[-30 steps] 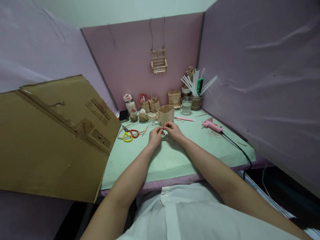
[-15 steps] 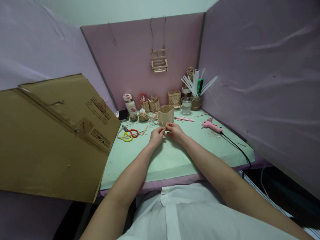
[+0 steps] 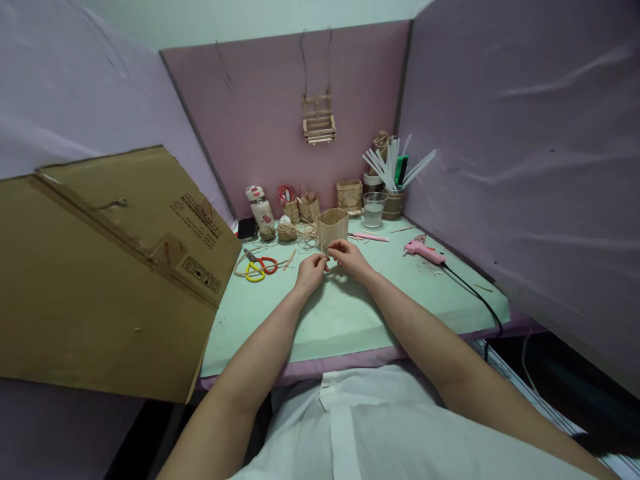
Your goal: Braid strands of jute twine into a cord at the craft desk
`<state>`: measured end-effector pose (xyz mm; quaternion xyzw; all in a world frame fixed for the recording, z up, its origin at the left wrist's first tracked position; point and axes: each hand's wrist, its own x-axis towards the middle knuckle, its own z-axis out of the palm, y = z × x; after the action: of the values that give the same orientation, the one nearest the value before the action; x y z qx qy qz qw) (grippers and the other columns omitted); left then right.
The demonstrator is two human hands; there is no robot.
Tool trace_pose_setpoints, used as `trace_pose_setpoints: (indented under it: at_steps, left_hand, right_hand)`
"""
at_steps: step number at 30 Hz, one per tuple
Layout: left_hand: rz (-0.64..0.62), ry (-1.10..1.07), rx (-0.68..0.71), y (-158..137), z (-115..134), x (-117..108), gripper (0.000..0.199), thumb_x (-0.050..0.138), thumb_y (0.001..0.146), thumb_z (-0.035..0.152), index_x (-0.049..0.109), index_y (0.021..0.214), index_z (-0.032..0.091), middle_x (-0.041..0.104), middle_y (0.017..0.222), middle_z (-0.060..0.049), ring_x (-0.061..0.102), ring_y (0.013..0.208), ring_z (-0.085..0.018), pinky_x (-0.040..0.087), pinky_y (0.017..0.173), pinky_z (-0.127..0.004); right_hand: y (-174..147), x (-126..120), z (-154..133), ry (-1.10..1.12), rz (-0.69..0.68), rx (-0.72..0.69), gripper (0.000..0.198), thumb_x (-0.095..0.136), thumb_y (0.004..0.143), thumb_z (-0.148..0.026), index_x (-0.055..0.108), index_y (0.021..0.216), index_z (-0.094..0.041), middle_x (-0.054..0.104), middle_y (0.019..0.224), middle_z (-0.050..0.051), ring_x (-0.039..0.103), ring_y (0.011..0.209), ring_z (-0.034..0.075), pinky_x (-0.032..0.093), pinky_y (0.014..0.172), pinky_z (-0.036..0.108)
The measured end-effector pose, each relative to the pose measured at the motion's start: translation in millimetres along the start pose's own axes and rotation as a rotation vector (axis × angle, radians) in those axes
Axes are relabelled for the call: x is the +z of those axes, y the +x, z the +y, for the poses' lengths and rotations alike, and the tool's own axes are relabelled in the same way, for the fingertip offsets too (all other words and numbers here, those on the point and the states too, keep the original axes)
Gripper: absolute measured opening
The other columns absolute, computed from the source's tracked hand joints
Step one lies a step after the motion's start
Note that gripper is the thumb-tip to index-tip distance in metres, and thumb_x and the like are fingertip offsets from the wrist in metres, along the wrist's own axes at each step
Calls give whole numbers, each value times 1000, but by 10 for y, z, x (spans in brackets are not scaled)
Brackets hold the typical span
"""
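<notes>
My left hand [image 3: 312, 271] is closed in a pinch on a thin piece of tan twine [image 3: 325, 249], whose small loop shows above the fingertips. My right hand [image 3: 351, 260] pinches the same twine just beside it, the fingertips of both hands nearly meeting. Right behind them stands an upright tan container [image 3: 332, 229] made of wooden sticks, open at the top. Balls of twine [image 3: 287, 232] lie to its left, with loose strands. The fingers partly hide the twine.
Scissors [image 3: 261, 267] with red and yellow handles lie left. A pink glue gun [image 3: 425, 252] with a black cord lies right. A cup of water [image 3: 373, 209], a pot of white glue sticks [image 3: 393, 202] and a bottle [image 3: 259, 207] stand behind. A cardboard sheet [image 3: 120, 280] leans at left.
My right hand has lifted slightly and its fingers have shifted on the twine. My left hand has moved a little to the left. The camera view has shifted slightly.
</notes>
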<state>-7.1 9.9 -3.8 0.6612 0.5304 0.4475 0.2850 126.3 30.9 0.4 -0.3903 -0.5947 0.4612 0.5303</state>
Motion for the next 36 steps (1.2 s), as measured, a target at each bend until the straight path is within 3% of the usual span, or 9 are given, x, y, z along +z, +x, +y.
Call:
trace_pose_setpoints:
  at_steps: [5, 12, 15, 22, 29, 36]
  left_hand:
    - [-10, 60, 23, -7, -15, -4, 23, 46, 79, 28, 60, 64, 17, 60, 59, 0, 50, 58, -12, 37, 61, -24]
    - [5, 37, -4, -2, -7, -1, 21, 48, 79, 31, 63, 74, 17, 60, 60, 0, 51, 58, -13, 37, 60, -24]
    - [-23, -33, -18, 20, -21, 3, 21, 49, 78, 32, 64, 76, 16, 59, 57, 0, 48, 56, -11, 35, 58, -24]
    - [-153, -362, -167, 32, -31, 18, 25, 54, 73, 36, 64, 76, 13, 52, 51, 1, 33, 43, -7, 23, 44, -21]
    - [-109, -446, -217, 15, -23, 11, 26, 59, 69, 39, 63, 73, 14, 52, 51, 1, 30, 40, -5, 17, 41, -20]
    - [-57, -331, -179, 47, -77, 30, 22, 58, 69, 36, 64, 71, 14, 54, 52, 0, 32, 42, -5, 21, 43, -21]
  right_hand:
    - [-1, 14, 28, -292, 1, -252, 9, 55, 70, -29, 58, 73, -20, 58, 74, 0, 50, 72, 14, 40, 70, 28]
    - [18, -10, 58, -375, 52, -256, 9, 52, 71, -26, 56, 66, -20, 56, 69, 0, 48, 70, 14, 37, 69, 27]
    - [21, -1, 42, -310, 41, -201, 12, 51, 71, -28, 54, 64, -19, 56, 66, 0, 48, 67, 13, 37, 67, 27]
    - [-7, 1, 0, -29, -47, 134, 23, 54, 71, -40, 57, 71, -17, 56, 64, 0, 48, 58, 11, 34, 52, 22]
    - [-9, -25, -18, -59, -50, 139, 30, 57, 71, -46, 60, 75, -17, 57, 68, 2, 48, 62, 11, 34, 50, 21]
    - [26, -16, 65, -108, -60, 58, 25, 55, 71, -41, 56, 70, -17, 54, 64, -1, 43, 59, 10, 33, 52, 22]
